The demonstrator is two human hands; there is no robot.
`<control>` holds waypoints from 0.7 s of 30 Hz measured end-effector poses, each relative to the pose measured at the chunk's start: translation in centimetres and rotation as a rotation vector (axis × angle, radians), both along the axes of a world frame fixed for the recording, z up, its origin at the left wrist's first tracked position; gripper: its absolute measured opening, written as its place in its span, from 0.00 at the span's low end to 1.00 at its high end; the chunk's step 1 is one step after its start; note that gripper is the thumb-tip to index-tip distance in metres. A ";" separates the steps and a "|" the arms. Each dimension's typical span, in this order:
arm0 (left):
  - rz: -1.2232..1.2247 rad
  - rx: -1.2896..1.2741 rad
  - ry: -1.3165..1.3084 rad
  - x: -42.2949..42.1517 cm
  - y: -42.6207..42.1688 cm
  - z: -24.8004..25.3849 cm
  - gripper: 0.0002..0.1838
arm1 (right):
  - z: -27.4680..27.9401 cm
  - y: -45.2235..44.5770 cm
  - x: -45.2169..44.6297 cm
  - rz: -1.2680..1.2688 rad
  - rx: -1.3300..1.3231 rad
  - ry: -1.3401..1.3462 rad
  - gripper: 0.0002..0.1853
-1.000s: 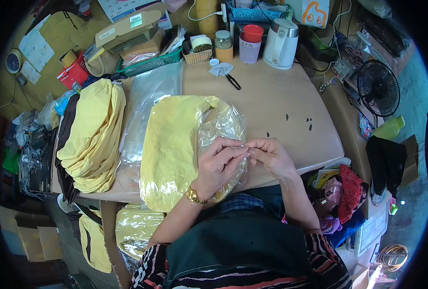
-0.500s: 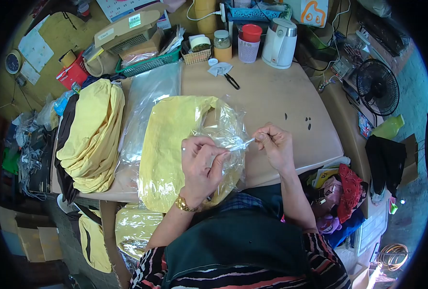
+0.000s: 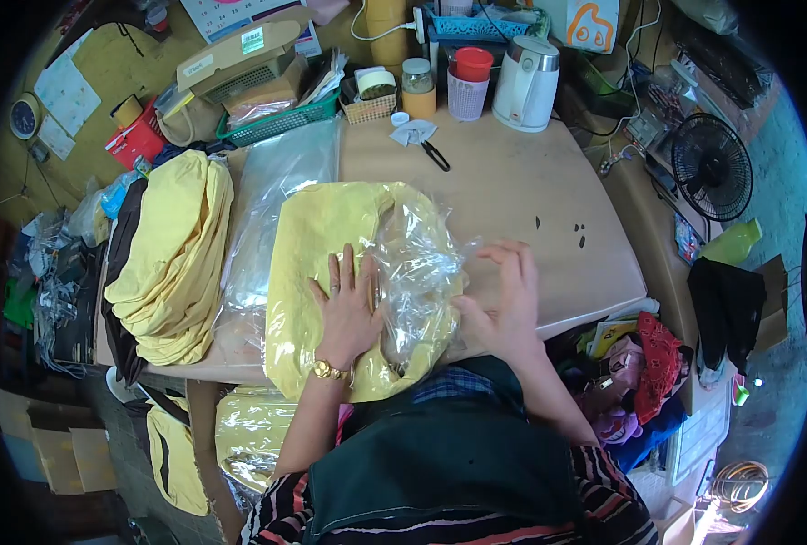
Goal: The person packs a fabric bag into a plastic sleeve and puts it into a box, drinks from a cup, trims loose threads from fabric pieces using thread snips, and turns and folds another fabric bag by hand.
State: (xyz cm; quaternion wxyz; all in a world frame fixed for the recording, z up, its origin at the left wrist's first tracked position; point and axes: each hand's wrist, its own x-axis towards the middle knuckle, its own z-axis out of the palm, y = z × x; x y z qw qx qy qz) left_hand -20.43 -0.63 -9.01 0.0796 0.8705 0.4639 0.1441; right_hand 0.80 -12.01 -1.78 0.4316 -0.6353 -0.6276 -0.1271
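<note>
A yellow cloth item (image 3: 317, 222) lies flat on the table inside a clear plastic bag (image 3: 412, 272), whose crumpled part is gathered on the right. My left hand (image 3: 347, 313) rests flat on the bagged cloth with its fingers spread. At the bag's right edge is my right hand (image 3: 508, 300), its fingers and thumb apart, with nothing seen between them. To the left, a stack of clear plastic sheets (image 3: 281, 182) lies beside a pile of folded yellow cloth (image 3: 172, 263).
On the table (image 3: 503, 182) lie small black snips (image 3: 436, 156) by a scrap of white paper. Along the back stand a white kettle (image 3: 526, 84), a red-lidded cup, a jar and a green basket (image 3: 281, 123). A black fan (image 3: 712, 166) is at the right.
Both hands were pinched together at the bag's gathered end, then drew apart. Now my left hand has opened and lies on the cloth, and my right hand has opened beside the bag.
</note>
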 end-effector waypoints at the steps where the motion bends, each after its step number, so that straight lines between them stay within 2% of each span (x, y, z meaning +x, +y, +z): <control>1: 0.000 0.037 0.076 0.0 -0.1 -0.4 0.37 | -0.3 0.7 -0.4 0.017 0.013 0.091 0.26; 2: 0.004 0.038 0.076 -0.2 0.0 -0.5 0.37 | -0.6 1.3 -0.6 0.039 0.029 0.180 0.30; 3: 0.008 0.057 -0.021 -0.2 0.1 -0.5 0.38 | -0.8 1.7 -0.3 0.043 0.030 0.177 0.30; 4: 0.011 0.073 -0.118 -0.3 0.1 -0.5 0.39 | -1.1 1.9 0.0 0.092 -0.056 0.397 0.28; 5: -0.029 0.082 -0.412 -1.1 0.5 0.0 0.43 | -1.3 2.1 0.3 0.139 -0.141 0.617 0.26; 6: -0.029 0.083 -0.412 -1.0 0.0 1.9 0.43 | -1.6 2.3 0.7 0.140 -0.140 0.617 0.26; 8: -0.167 -0.608 -0.970 -0.1 -1.9 8.0 0.45 | -2.2 2.7 1.2 0.413 -0.453 1.070 0.21; 9: -0.269 -0.430 -0.787 1.5 -2.1 8.4 0.42 | -3.0 3.0 0.9 0.416 -0.459 1.069 0.21; 10: -0.353 -0.231 -0.626 3.1 -2.2 8.7 0.39 | -3.9 3.4 0.3 0.544 -0.396 1.118 0.19; 11: -0.396 -0.152 -0.488 4.4 -1.2 8.3 0.35 | -4.4 3.7 0.0 0.673 -0.331 1.165 0.18; 12: -0.427 -0.214 -0.496 5.8 0.6 8.4 0.30 | -4.4 3.9 0.0 0.681 -0.337 1.163 0.18; 13: -0.461 -0.277 -0.502 7.2 2.7 9.0 0.25 | -4.2 4.3 0.3 0.516 -0.141 1.222 0.17; 14: -0.462 -0.353 -0.717 8.6 4.0 10.8 0.18 | -4.1 4.6 0.8 0.346 0.062 1.266 0.15; 15: -0.462 -0.431 -0.931 9.9 4.9 13.5 0.12 | -5.9 4.8 2.2 0.343 0.085 1.307 0.12; 16: -0.579 -0.480 -1.173 10.8 5.2 17.0 0.09 | -6.4 3.5 2.5 0.469 -0.055 1.570 0.18; 17: -0.699 -0.525 -1.415 11.4 5.4 21.1 0.07 | -8.3 3.2 2.5 0.467 -0.051 1.569 0.18; 18: -0.833 -0.423 -1.462 10.9 5.9 24.7 0.07 | -11.2 3.5 2.7 0.714 -0.104 1.825 0.25; 19: -0.818 -0.486 -1.454 9.2 6.9 27.1 0.11 | -11.0 3.9 2.4 0.977 -0.161 2.068 0.33; 20: -0.824 -0.485 -1.452 8.1 7.2 27.6 0.11 | -10.5 3.5 2.8 0.978 -0.156 2.065 0.33; 21: -0.860 -0.479 -1.535 7.2 7.1 27.8 0.11 | -6.4 2.7 2.3 1.134 -0.167 2.051 0.36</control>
